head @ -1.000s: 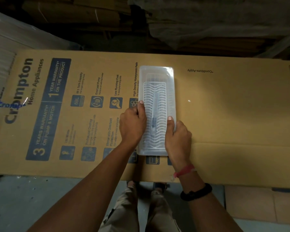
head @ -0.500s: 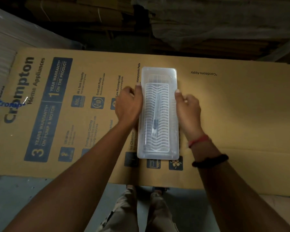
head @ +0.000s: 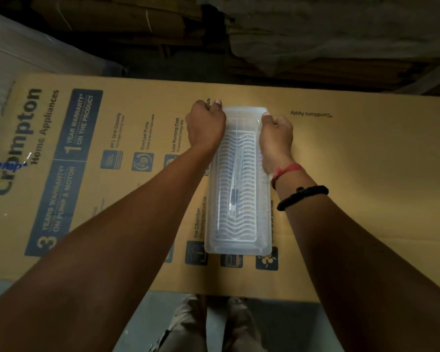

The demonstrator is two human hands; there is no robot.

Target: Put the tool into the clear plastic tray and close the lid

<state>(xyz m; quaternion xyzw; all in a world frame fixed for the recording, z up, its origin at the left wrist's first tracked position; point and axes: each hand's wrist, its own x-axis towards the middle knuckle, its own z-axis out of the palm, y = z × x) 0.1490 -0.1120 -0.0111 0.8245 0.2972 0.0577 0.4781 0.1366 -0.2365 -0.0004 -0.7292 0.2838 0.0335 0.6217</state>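
Now, from the head view: both fists curled, left hand [head: 205, 124] and right hand [head: 277, 134] press the far corners of the clear plastic tray [head: 238, 243], likely snapping its lid [head: 241, 115] shut; the tool [head: 233, 191] lies inside, between the wrists, on the cardboard tabletop [head: 366, 199].

We find the tray [head: 238, 224] lying lengthwise on the cardboard box [head: 366, 199], lid down over it. The tool [head: 233, 196] lies inside along its middle. The left hand [head: 205, 125] sits at the tray's far left corner, the right hand [head: 276, 134] at its far right corner, both touching its edges.
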